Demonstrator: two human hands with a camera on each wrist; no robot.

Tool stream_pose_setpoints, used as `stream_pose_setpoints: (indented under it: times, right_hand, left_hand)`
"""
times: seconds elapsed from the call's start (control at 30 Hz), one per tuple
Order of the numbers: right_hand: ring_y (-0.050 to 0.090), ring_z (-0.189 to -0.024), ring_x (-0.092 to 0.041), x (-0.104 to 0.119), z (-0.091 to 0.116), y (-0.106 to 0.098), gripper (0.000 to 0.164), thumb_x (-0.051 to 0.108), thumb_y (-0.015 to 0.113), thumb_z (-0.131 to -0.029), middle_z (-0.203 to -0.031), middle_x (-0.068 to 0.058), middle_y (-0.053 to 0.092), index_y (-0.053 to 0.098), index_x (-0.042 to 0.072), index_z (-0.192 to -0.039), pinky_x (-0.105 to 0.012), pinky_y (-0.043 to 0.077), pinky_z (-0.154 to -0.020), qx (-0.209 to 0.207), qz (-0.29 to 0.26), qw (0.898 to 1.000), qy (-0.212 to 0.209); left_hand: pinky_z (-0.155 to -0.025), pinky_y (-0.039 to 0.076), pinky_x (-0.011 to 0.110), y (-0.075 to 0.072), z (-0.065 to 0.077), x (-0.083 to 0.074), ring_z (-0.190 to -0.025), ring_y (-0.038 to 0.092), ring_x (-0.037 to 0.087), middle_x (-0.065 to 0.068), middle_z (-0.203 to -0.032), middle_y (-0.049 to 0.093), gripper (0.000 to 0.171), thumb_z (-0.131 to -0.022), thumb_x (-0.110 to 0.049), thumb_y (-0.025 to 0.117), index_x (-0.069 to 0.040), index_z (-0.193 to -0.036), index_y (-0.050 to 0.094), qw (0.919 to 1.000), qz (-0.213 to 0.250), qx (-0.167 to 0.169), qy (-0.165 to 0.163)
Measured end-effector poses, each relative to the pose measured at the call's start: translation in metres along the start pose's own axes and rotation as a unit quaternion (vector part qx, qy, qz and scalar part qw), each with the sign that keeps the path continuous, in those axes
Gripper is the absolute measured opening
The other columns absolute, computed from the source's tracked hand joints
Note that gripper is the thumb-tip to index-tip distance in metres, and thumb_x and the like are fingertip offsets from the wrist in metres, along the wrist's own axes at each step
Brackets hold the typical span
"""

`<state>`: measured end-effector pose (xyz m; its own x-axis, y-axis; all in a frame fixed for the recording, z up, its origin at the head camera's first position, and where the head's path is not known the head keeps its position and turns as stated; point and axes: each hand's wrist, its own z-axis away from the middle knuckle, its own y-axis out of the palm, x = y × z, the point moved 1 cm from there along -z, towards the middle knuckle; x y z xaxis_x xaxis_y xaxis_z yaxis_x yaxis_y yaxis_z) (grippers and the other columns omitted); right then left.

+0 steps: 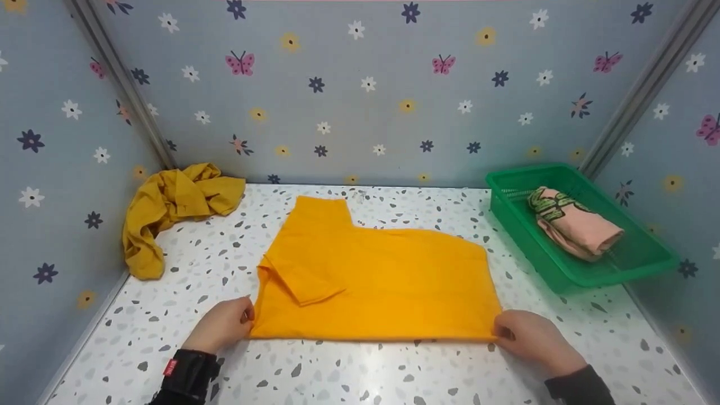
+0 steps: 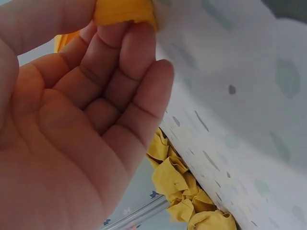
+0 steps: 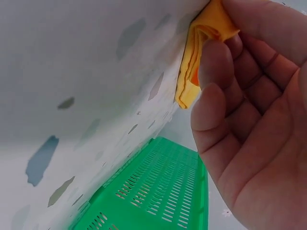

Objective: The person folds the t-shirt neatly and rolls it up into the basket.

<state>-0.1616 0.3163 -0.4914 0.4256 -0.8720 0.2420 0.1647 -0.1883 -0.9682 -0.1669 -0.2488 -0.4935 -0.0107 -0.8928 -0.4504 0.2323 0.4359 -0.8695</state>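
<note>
An orange-yellow T-shirt (image 1: 394, 281) lies folded over on the speckled table, one sleeve (image 1: 304, 278) turned across its left part. My left hand (image 1: 224, 323) pinches the near left corner, and the left wrist view shows the cloth edge (image 2: 125, 12) between thumb and fingers. At the near right corner my right hand (image 1: 531, 337) pinches the fabric. Layered folds of the shirt (image 3: 194, 62) hang beside the fingers in the right wrist view. The near edge runs straight between both hands.
A crumpled mustard garment (image 1: 174, 205) lies at the back left against the wall. On the right stands a green plastic basket (image 1: 529, 253) holding a folded pink garment (image 1: 582, 228) with a green print. Flower-patterned walls (image 1: 360, 140) enclose the table (image 1: 315, 371) on three sides.
</note>
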Motion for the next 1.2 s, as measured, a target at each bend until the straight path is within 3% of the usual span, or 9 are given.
stream_pose_setpoints:
  times: [0.2, 0.3, 0.47, 0.67, 0.87, 1.2]
  right_hand:
    - [0.041, -0.057, -0.004, -0.001, 0.001, 0.001, 0.017, 0.027, 0.072, -0.077, -0.063, 0.017, 0.044, 0.056, 0.028, -0.071, -0.024, 0.035, -0.054, 0.0, -0.002, 1.0, 0.006]
    - [0.041, -0.058, -0.004, -0.001, 0.002, 0.001, 0.016, 0.027, 0.072, -0.077, -0.064, 0.017, 0.045, 0.057, 0.028, -0.072, -0.025, 0.036, -0.055, -0.012, -0.003, 1.0, -0.005]
    - [0.042, -0.061, -0.003, -0.001, 0.004, 0.002, 0.014, 0.024, 0.073, -0.075, -0.068, 0.018, 0.047, 0.06, 0.024, -0.073, -0.026, 0.039, -0.057, -0.037, 0.003, 0.998, -0.041]
    - [0.042, -0.062, -0.003, 0.0, 0.005, 0.002, 0.014, 0.024, 0.074, -0.075, -0.068, 0.018, 0.046, 0.06, 0.024, -0.074, -0.027, 0.039, -0.058, -0.041, 0.006, 0.999, -0.032]
    - [0.042, -0.062, -0.004, 0.001, 0.005, 0.002, 0.014, 0.02, 0.073, -0.075, -0.069, 0.017, 0.047, 0.059, 0.023, -0.074, -0.028, 0.04, -0.058, -0.047, 0.008, 0.998, -0.033]
    - [0.043, -0.063, -0.003, 0.0, 0.005, 0.003, 0.013, 0.023, 0.072, -0.076, -0.07, 0.019, 0.047, 0.06, 0.025, -0.074, -0.027, 0.04, -0.058, -0.042, -0.003, 0.999, -0.019]
  left_hand:
    - [-0.055, 0.036, 0.034, -0.003, -0.001, -0.013, -0.058, 0.044, 0.019, 0.001, -0.063, 0.047, 0.012, -0.074, -0.008, 0.064, -0.011, -0.071, 0.053, 0.996, -0.066, -0.05, 0.034]
    - [-0.053, 0.036, 0.035, -0.004, -0.007, -0.024, -0.055, 0.042, 0.02, 0.002, -0.061, 0.045, 0.013, -0.075, -0.008, 0.063, -0.01, -0.068, 0.053, 0.9879, -0.104, -0.1, 0.057]
    - [-0.06, 0.04, 0.038, -0.001, -0.019, -0.046, -0.06, 0.047, 0.022, 0.001, -0.063, 0.049, 0.008, -0.076, -0.006, 0.065, -0.009, -0.07, 0.06, 0.9745, -0.112, -0.16, 0.11]
    - [-0.068, 0.043, 0.036, 0.01, -0.028, -0.065, -0.068, 0.05, 0.021, -0.001, -0.069, 0.053, 0.008, -0.073, -0.008, 0.069, -0.012, -0.072, 0.061, 0.9615, -0.115, -0.179, 0.174]
    - [-0.064, 0.04, 0.034, 0.022, -0.036, -0.074, -0.065, 0.045, 0.02, -0.003, -0.066, 0.043, 0.015, -0.072, -0.008, 0.068, -0.014, -0.068, 0.054, 0.9564, -0.129, -0.176, 0.194]
    - [-0.067, 0.043, 0.039, 0.035, -0.048, -0.074, -0.068, 0.052, 0.023, 0.0, -0.069, 0.051, 0.016, -0.066, -0.002, 0.063, -0.014, -0.063, 0.052, 0.9435, -0.16, -0.178, 0.229]
